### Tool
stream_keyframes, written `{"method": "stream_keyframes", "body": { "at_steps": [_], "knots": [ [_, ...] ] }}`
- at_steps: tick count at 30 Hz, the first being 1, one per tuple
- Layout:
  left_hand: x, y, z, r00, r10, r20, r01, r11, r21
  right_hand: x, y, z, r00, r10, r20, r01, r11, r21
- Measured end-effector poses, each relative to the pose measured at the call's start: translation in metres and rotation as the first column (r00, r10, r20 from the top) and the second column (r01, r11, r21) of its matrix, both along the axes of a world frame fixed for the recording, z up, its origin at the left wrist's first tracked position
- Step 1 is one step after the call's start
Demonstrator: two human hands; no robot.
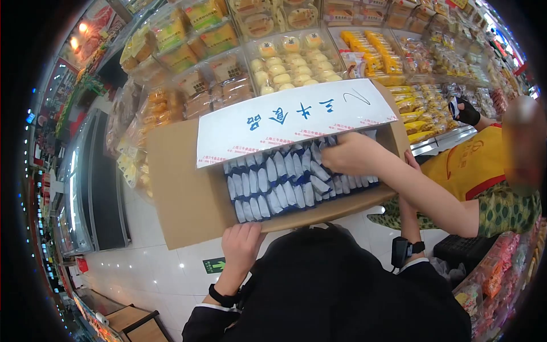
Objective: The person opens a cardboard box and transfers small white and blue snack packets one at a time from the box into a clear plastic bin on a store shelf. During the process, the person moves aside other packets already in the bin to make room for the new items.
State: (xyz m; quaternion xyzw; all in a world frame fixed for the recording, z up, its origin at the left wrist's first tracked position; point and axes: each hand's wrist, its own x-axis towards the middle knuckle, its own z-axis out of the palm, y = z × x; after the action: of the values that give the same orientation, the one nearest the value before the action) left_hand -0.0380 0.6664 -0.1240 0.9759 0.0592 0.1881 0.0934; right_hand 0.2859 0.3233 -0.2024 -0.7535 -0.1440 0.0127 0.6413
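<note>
An open cardboard box [188,188] holds rows of small white-and-blue packets [273,182]. A white label with blue characters [290,117] covers its far flap. My left hand [242,245] grips the near edge at the left, fingers over the rim. At the box's right side, my right hand [411,161] holds the edge, largely hidden behind a co-worker's bare forearm. That co-worker's hand [347,154] reaches in among the packets at the right; its fingertips are hidden.
Behind the box stand shelves of packaged buns [288,68] and yellow packs [413,111]. The co-worker, in a yellow vest [458,165], is at the right, a black-gloved hand [468,112] near the shelf. A dark case [99,176] stands left; bagged goods [496,271] lie lower right.
</note>
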Motion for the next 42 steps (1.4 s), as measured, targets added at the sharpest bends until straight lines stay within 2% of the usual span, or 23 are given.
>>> {"method": "stream_keyframes", "body": {
  "at_steps": [2, 3, 4, 5, 6, 7, 8, 9, 10, 12, 13, 15, 17, 19, 20, 22, 26, 28, 29, 31, 34, 37, 42],
  "knots": [
    [0.002, -0.002, 0.008, 0.998, 0.013, -0.064, -0.015, 0.999, -0.03, 0.005, -0.006, -0.015, 0.993, -0.004, -0.118, 0.016, 0.994, 0.107],
    [0.004, -0.002, 0.02, 0.985, 0.006, -0.172, -0.016, 0.998, -0.059, 0.007, -0.015, -0.022, 0.968, 0.045, -0.246, 0.011, 0.976, 0.219],
    [0.007, 0.0, 0.029, 0.985, 0.001, -0.17, -0.012, 0.998, -0.068, 0.017, -0.035, -0.025, 0.865, 0.199, -0.461, 0.014, 0.909, 0.417],
    [0.012, 0.004, 0.037, 0.951, -0.047, -0.304, 0.02, 0.996, -0.091, 0.025, -0.05, -0.032, 0.721, 0.344, -0.601, 0.07, 0.827, 0.558],
    [0.018, 0.008, 0.04, 0.898, -0.094, -0.43, 0.048, 0.992, -0.118, 0.025, -0.058, -0.033, 0.688, 0.388, -0.613, 0.073, 0.804, 0.59],
    [0.026, 0.015, 0.041, 0.9, -0.096, -0.425, 0.045, 0.991, -0.128, 0.003, -0.031, -0.007, 0.93, 0.068, -0.362, 0.058, 0.944, 0.326],
    [0.036, 0.023, 0.042, 0.878, -0.182, -0.442, 0.126, 0.98, -0.153, -0.021, -0.001, 0.019, 0.985, -0.167, 0.049, 0.164, 0.985, 0.055],
    [0.039, 0.027, 0.041, 0.85, -0.266, -0.455, 0.206, 0.962, -0.177, -0.024, 0.009, 0.033, 0.976, -0.156, 0.153, 0.173, 0.979, -0.104],
    [0.037, 0.027, 0.038, 0.857, -0.262, -0.444, 0.2, 0.963, -0.181, -0.024, 0.013, 0.04, 0.975, -0.148, 0.164, 0.167, 0.98, -0.108],
    [0.034, 0.027, 0.033, 0.903, -0.31, -0.297, 0.228, 0.933, -0.28, -0.024, 0.018, 0.05, 0.984, -0.176, 0.032, 0.177, 0.984, -0.03],
    [0.033, 0.026, 0.035, 0.907, -0.304, -0.29, 0.224, 0.934, -0.277, -0.023, 0.017, 0.049, 0.986, -0.163, 0.035, 0.164, 0.985, -0.047],
    [0.032, 0.022, 0.041, 0.843, -0.243, -0.48, 0.099, 0.947, -0.306, -0.023, 0.014, 0.048, 0.985, -0.157, 0.077, 0.164, 0.982, -0.09],
    [0.029, 0.021, 0.035, 0.855, -0.242, -0.459, 0.101, 0.945, -0.31, -0.028, 0.019, 0.057, 0.981, -0.153, 0.117, 0.168, 0.976, -0.135],
    [0.027, 0.02, 0.033, 0.865, -0.247, -0.437, 0.108, 0.942, -0.318, -0.038, 0.024, 0.074, 0.923, -0.115, 0.368, 0.287, 0.842, -0.457],
    [0.028, 0.02, 0.035, 0.879, -0.26, -0.4, 0.127, 0.936, -0.329, -0.042, 0.029, 0.082, 0.921, -0.112, 0.372, 0.288, 0.841, -0.458],
    [0.028, 0.019, 0.034, 0.894, -0.273, -0.357, 0.147, 0.929, -0.34, -0.05, 0.044, 0.096, 0.844, -0.053, 0.533, 0.392, 0.739, -0.547],
    [0.028, 0.019, 0.035, 0.875, -0.275, -0.398, 0.126, 0.924, -0.361, -0.054, 0.083, 0.113, 0.836, -0.002, 0.549, 0.346, 0.779, -0.523],
    [0.029, 0.018, 0.038, 0.857, -0.278, -0.434, 0.114, 0.923, -0.367, -0.049, 0.094, 0.103, 0.851, 0.079, 0.518, 0.208, 0.856, -0.473],
    [0.03, 0.018, 0.039, 0.859, -0.268, -0.436, 0.101, 0.924, -0.369, -0.049, 0.097, 0.097, 0.854, 0.069, 0.516, 0.217, 0.853, -0.474],
    [0.031, 0.019, 0.037, 0.857, -0.269, -0.439, 0.1, 0.923, -0.371, -0.048, 0.1, 0.087, 0.87, 0.156, 0.468, 0.162, 0.806, -0.57],
    [0.029, 0.017, 0.032, 0.873, -0.273, -0.405, 0.127, 0.928, -0.351, -0.052, 0.096, 0.09, 0.918, 0.074, 0.389, 0.138, 0.861, -0.489],
    [0.03, 0.014, 0.033, 0.854, -0.259, -0.452, 0.106, 0.936, -0.337, -0.056, 0.093, 0.09, 0.941, 0.027, 0.336, 0.143, 0.871, -0.47],
    [0.027, 0.013, 0.029, 0.88, -0.249, -0.405, 0.12, 0.941, -0.317, -0.056, 0.094, 0.088, 0.935, 0.031, 0.354, 0.138, 0.886, -0.443]
  ]
}}
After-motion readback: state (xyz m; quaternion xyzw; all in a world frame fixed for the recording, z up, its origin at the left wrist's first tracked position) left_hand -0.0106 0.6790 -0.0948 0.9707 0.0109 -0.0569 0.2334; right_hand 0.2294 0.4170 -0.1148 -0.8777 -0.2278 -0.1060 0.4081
